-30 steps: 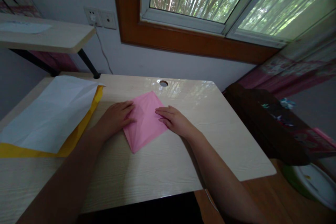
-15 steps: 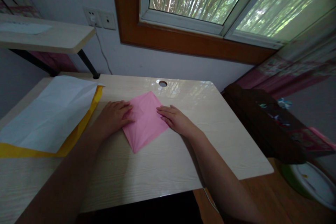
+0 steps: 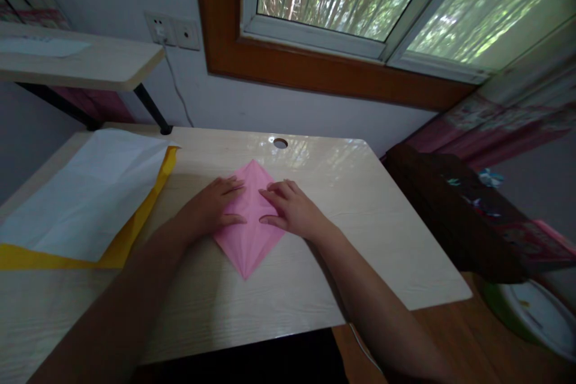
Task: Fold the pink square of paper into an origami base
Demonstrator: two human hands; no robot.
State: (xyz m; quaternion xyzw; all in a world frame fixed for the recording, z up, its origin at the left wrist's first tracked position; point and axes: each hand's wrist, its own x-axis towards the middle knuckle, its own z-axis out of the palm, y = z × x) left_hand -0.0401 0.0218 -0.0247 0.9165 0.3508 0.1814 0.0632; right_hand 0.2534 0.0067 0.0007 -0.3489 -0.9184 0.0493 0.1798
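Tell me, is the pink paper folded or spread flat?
Folded: the pink paper forms a diamond with creases meeting at its near tip, pressed under both hands.

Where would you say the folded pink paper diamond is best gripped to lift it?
Probably at the near pointed tip of the folded pink paper diamond, coming from the desk's front edge: it lies flat, and both hands cover its middle, leaving that tip free.
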